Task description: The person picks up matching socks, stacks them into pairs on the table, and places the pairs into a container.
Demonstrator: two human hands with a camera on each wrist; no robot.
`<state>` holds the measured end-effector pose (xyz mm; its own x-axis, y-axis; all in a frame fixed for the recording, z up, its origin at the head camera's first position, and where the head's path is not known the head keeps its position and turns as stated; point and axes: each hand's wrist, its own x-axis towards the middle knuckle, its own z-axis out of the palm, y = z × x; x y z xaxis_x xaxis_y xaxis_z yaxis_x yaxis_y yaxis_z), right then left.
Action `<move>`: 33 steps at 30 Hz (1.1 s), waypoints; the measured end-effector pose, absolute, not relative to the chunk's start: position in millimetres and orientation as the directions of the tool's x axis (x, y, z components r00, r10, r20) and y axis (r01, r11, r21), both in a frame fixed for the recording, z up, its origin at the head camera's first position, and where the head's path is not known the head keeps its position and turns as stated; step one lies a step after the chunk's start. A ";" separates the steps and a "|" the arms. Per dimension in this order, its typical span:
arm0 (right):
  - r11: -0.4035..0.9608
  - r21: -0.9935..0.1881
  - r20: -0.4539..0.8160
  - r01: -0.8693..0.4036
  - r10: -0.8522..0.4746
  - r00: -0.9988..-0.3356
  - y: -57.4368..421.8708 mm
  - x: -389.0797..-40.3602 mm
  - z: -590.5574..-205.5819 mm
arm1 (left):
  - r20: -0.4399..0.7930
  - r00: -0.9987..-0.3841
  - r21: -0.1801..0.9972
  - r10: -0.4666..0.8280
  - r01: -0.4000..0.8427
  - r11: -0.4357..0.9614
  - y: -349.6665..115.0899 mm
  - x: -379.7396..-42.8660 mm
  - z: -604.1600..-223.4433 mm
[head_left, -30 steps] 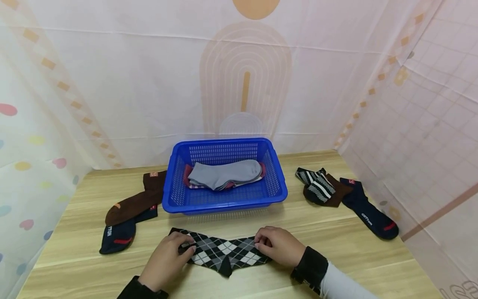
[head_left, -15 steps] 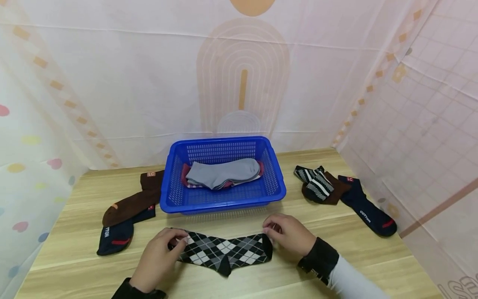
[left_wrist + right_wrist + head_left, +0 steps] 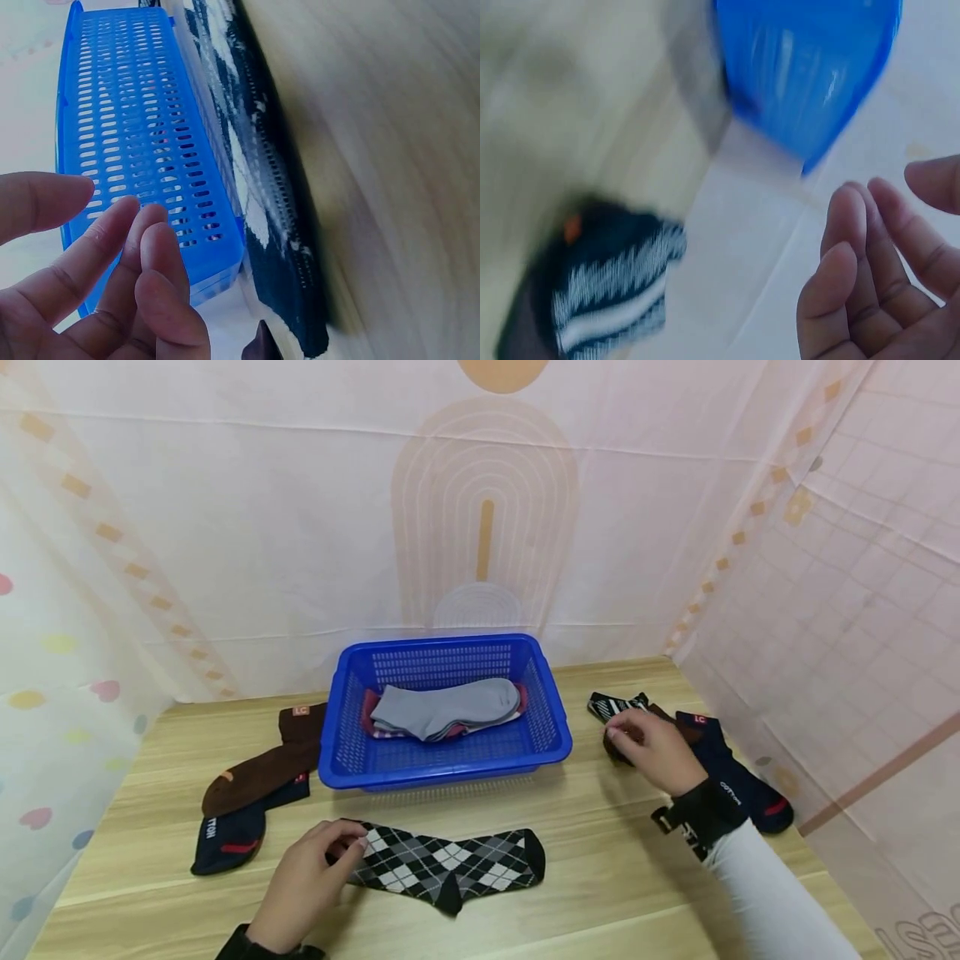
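Observation:
An argyle sock (image 3: 450,864) in black, grey and white lies flat on the table, its heel toward the person. My left hand (image 3: 311,872) is over its left end; in the left wrist view its fingers (image 3: 101,240) are loosely bent, with nothing between them. Over the pile at the right hovers my right hand (image 3: 660,747), covering part of the black-and-white striped sock (image 3: 607,705). The right wrist view shows that hand's relaxed fingers (image 3: 844,217) apart from the striped sock (image 3: 615,285). Beside it are a brown sock (image 3: 686,727) and a navy sock (image 3: 742,789).
A blue basket (image 3: 450,774) stands at the back middle, holding a grey sock (image 3: 446,706) on top of reddish socks. To its left, a brown sock (image 3: 255,781) overlaps a navy sock (image 3: 228,843). Printed cloth (image 3: 300,527) hangs behind the table.
My right hand has left the argyle sock's right end and moved right and away to the striped sock. The left hand has shifted slightly left; the argyle sock stays flat.

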<state>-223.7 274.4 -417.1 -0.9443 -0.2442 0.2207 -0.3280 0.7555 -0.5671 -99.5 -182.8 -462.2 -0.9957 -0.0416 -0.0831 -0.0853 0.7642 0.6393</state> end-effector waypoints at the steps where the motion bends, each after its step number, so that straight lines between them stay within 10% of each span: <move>1: 0.765 -0.570 0.213 -0.299 -0.214 -0.954 280.1 -229.5 -415.1 | -0.085 -0.996 0.638 -0.041 -0.086 0.765 -183.2 -99.4 -462.0; 19: 0.931 -0.356 -0.058 0.081 0.064 -0.996 315.5 -313.5 -434.8 | -0.126 -0.991 0.647 -0.048 -0.119 0.753 -184.6 -97.1 -464.3; 33: 0.955 -0.283 -0.057 0.093 0.080 -0.995 324.4 -322.1 -453.8 | -0.134 -0.990 0.646 -0.051 -0.126 0.753 -183.4 -97.6 -458.8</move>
<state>-322.1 324.4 -453.8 -0.9952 0.0802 -0.0566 0.0930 0.9545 -0.2832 -97.6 -183.4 -458.8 -0.9897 -0.0509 -0.1337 -0.1259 0.7528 0.6461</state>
